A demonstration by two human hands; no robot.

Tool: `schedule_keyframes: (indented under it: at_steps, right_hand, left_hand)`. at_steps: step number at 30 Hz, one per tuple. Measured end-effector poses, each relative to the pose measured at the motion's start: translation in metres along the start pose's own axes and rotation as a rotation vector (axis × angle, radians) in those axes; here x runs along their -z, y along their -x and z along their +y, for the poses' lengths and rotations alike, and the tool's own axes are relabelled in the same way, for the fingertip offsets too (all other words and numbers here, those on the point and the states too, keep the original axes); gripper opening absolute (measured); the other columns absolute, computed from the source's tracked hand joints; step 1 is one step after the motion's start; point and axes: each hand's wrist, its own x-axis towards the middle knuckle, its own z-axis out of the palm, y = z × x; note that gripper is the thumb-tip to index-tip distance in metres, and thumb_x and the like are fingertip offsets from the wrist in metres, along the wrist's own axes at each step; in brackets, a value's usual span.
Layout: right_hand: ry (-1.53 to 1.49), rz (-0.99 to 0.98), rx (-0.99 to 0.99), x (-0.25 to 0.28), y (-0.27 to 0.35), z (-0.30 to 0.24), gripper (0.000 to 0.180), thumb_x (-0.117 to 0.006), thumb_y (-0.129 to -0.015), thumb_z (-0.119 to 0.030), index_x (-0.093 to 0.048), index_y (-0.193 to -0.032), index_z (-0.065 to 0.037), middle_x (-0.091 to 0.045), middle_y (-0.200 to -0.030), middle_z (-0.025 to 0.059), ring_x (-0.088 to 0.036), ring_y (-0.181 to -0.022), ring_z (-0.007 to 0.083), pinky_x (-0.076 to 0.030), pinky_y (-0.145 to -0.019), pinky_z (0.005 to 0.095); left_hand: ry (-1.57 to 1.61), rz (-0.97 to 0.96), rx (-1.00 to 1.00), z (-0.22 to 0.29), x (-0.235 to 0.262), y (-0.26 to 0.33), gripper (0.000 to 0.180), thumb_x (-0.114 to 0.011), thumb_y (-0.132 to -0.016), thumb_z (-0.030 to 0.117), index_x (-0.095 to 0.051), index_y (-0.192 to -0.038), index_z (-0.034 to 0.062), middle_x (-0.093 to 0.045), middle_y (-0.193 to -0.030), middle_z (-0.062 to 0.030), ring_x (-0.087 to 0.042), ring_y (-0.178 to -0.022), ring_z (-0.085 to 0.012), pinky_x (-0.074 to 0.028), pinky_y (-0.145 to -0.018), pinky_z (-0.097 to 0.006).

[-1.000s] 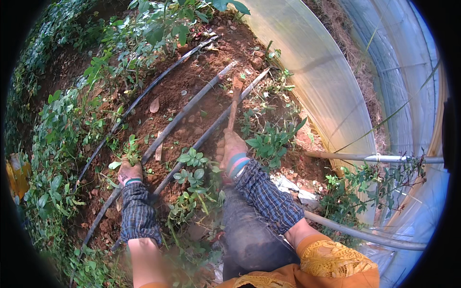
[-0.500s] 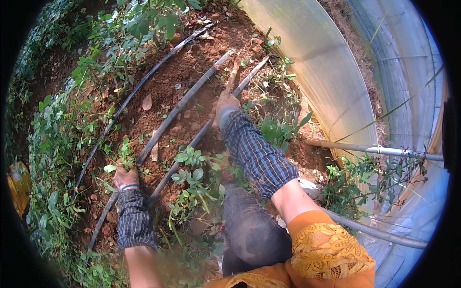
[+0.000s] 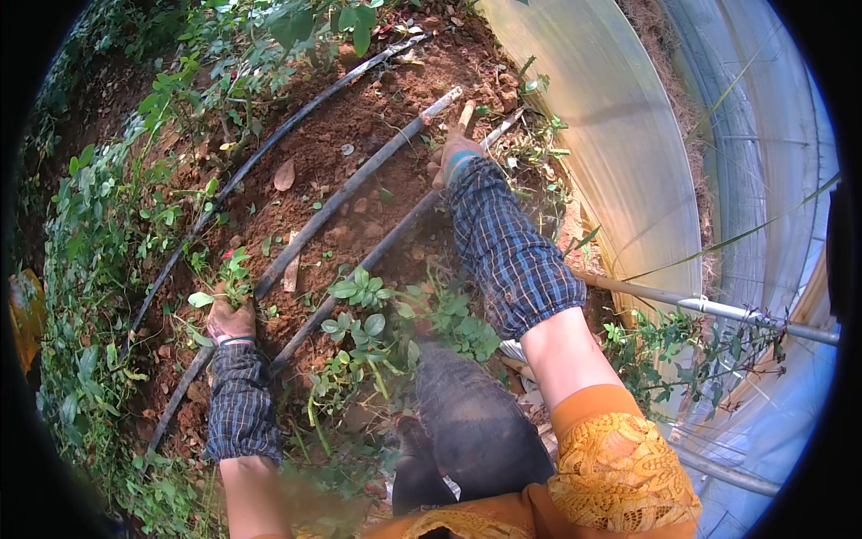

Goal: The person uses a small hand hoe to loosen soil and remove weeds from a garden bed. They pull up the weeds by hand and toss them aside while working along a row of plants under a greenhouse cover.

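My left hand (image 3: 232, 321), in a soil-stained glove, is closed round a small bunch of leafy green weeds (image 3: 235, 280) beside a dark drip pipe. Farther forward and to the right, my gloved right hand (image 3: 458, 154) grips a wooden handle (image 3: 466, 115), whose end sticks up past the fist. What is at the handle's other end is hidden by the hand and sleeve. Loose reddish-brown soil (image 3: 359, 216) lies between and below both hands. A leafy seedling (image 3: 361, 287) grows between my forearms.
Two dark pipes, one longer pipe (image 3: 350, 184) and one nearer pipe (image 3: 395, 238), cross the soil diagonally. A thin black hose (image 3: 260, 153) curves beside dense green plants (image 3: 90, 242) on the left. Plastic sheeting (image 3: 602, 126) and a metal pole (image 3: 718, 307) stand on the right.
The view has shifted slightly. My right hand still holds the handle, which now points up more steeply and shows less of its length. My left hand keeps the weeds.
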Motion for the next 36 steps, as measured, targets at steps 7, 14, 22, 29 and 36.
schedule_keyframes:
  at_steps: [7, 14, 22, 29, 36]
  right_hand:
    - [0.299, 0.019, 0.121, -0.007, -0.033, -0.030, 0.019, -0.041, -0.098, -0.022, -0.050, -0.101, -0.006, -0.054, -0.077, 0.0081, -0.048, -0.060, 0.0207, -0.041, -0.051, 0.0391]
    - [0.072, -0.084, 0.070, -0.027, 0.105, 0.090, 0.026, -0.043, -0.098, -0.032, -0.044, -0.107, -0.008, -0.051, -0.070, 0.0070, -0.053, -0.052, 0.0234, -0.052, -0.046, 0.0419]
    - [-0.009, -0.145, -0.246, 0.066, 0.200, 0.120, 0.017, -0.048, -0.098, -0.032, -0.054, -0.106, -0.018, -0.046, -0.067, -0.0007, -0.040, -0.046, 0.0125, -0.036, -0.042, 0.0321]
    - [0.054, -0.140, -0.043, 0.036, 0.129, 0.125, 0.021, -0.047, -0.096, -0.031, -0.050, -0.104, -0.011, -0.048, -0.069, 0.0036, -0.045, -0.048, 0.0158, -0.042, -0.043, 0.0372]
    - [-0.206, -0.398, -0.222, 0.032, 0.090, 0.024, 0.020, -0.050, -0.097, -0.024, -0.055, -0.101, -0.005, -0.058, -0.076, 0.0057, -0.059, -0.069, 0.0225, -0.052, -0.061, 0.0395]
  left_hand:
    - [0.036, 0.042, -0.072, -0.010, -0.007, -0.002, 0.038, -0.064, -0.079, 0.031, -0.061, -0.114, 0.0184, -0.068, -0.085, -0.0155, -0.065, -0.075, -0.0351, -0.052, -0.065, -0.042]
    - [-0.019, 0.029, -0.067, -0.013, -0.014, -0.006, 0.039, -0.063, -0.080, 0.034, -0.061, -0.113, 0.0130, -0.068, -0.085, -0.0137, -0.065, -0.072, -0.0311, -0.053, -0.066, -0.039]
    - [-0.040, 0.040, -0.007, -0.002, -0.007, -0.005, 0.038, -0.055, -0.087, 0.039, -0.059, -0.115, 0.0134, -0.067, -0.083, -0.0204, -0.064, -0.075, -0.0392, -0.051, -0.067, -0.045]
    - [-0.025, 0.016, 0.030, 0.001, -0.002, -0.004, 0.040, -0.059, -0.084, 0.038, -0.059, -0.117, 0.0155, -0.067, -0.092, -0.0189, -0.065, -0.085, -0.0370, -0.051, -0.072, -0.044]
    - [-0.093, 0.015, 0.020, 0.004, -0.001, -0.003, 0.041, -0.063, -0.081, 0.036, -0.059, -0.117, 0.0150, -0.067, -0.090, -0.0191, -0.064, -0.086, -0.0369, -0.051, -0.074, -0.044]
